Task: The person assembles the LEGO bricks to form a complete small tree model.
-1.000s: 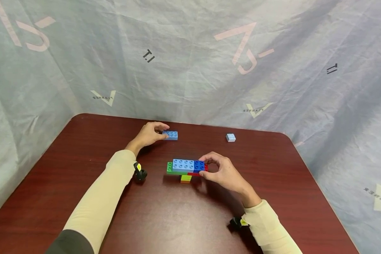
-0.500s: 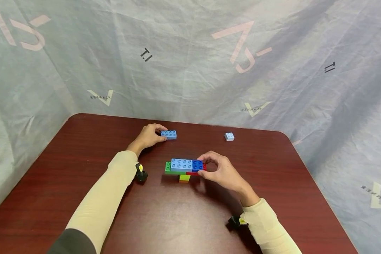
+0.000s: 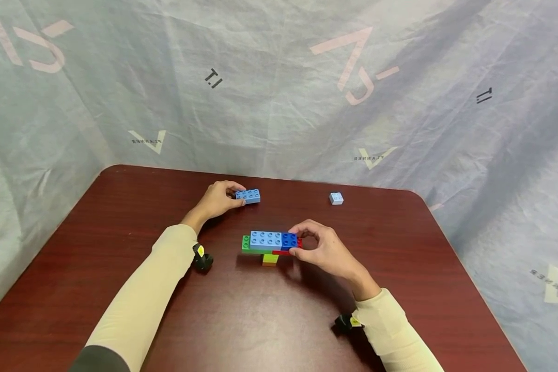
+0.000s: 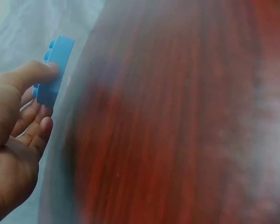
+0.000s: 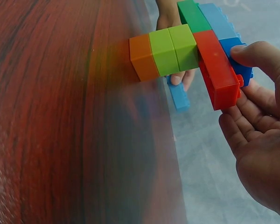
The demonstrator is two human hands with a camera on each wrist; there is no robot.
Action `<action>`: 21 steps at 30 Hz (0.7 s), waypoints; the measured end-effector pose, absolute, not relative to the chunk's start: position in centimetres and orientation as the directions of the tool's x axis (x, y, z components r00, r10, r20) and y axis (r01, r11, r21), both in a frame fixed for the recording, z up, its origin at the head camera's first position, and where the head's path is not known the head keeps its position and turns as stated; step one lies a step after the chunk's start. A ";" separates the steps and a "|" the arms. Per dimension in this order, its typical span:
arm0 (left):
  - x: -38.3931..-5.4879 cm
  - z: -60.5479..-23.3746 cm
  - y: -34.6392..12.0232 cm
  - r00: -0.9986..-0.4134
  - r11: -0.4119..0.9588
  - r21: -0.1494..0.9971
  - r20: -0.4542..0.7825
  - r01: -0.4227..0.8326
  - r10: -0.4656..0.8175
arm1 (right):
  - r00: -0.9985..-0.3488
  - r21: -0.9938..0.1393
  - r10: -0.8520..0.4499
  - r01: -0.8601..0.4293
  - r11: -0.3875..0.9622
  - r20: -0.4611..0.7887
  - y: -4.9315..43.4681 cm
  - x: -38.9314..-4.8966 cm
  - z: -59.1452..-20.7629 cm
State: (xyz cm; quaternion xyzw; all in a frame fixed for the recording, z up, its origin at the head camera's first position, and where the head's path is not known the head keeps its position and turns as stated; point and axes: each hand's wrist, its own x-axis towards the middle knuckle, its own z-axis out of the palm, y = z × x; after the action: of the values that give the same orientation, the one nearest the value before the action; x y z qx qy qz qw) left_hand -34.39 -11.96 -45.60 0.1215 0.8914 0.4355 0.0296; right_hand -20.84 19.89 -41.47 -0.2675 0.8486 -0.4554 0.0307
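Near the far edge of the table, my left hand (image 3: 218, 199) pinches a light blue building brick (image 3: 250, 196) between thumb and fingers at its left end; the left wrist view shows the thumb on the side of this brick (image 4: 58, 70). Closer in, my right hand (image 3: 329, 253) grips the dark blue brick (image 3: 289, 241) at the right end of a stacked model. Beside it on top is another light blue brick (image 3: 265, 240). Under these lie a green brick (image 3: 246, 242) and a red brick (image 5: 218, 70). A column of lime bricks (image 5: 173, 50) over an orange brick (image 5: 143, 58) supports them.
A small pale blue brick (image 3: 336, 198) lies at the back right of the dark red wooden table (image 3: 242, 320). A grey printed cloth (image 3: 269, 93) hangs behind and along the sides.
My left fingers have closed round the light blue brick, which now sits slightly turned. My right hand keeps its hold on the model, with little movement.
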 end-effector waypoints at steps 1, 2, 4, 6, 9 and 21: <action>-34.2 -45.5 -11.9 -0.967 0.589 0.783 0.060 0.200 0.248 | -0.855 -0.790 -0.481 -0.425 0.442 0.191 19.9 -20.8 -41.4; -34.0 -45.3 -11.9 -0.965 0.587 0.783 0.066 0.208 0.254 | -0.855 -0.790 -0.482 -0.425 0.442 0.190 19.9 -20.8 -41.4; -33.5 -45.0 -11.9 -0.961 0.581 0.783 0.081 0.225 0.263 | -0.857 -0.790 -0.481 -0.420 0.446 0.184 19.9 -20.8 -41.4; -33.0 -44.5 -11.9 -0.956 0.573 0.781 0.100 0.247 0.275 | -0.859 -0.793 -0.480 -0.414 0.448 0.177 19.9 -20.8 -41.4; -32.1 -43.8 -11.8 -0.949 0.558 0.782 0.129 0.276 0.289 | -0.858 -0.791 -0.483 -0.415 0.449 0.176 19.9 -20.9 -41.4; -27.8 -41.4 -11.5 -0.905 0.454 0.809 0.211 0.374 0.370 | -0.860 -0.798 -0.481 -0.406 0.445 0.170 19.8 -20.8 -41.2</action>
State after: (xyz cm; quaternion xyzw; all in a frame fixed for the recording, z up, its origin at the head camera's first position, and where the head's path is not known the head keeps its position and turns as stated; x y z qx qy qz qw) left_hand -27.80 -11.50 -41.39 0.2180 0.8526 0.4750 -0.0023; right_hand -20.84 19.80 -41.21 -0.2614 0.8489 -0.4575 0.0407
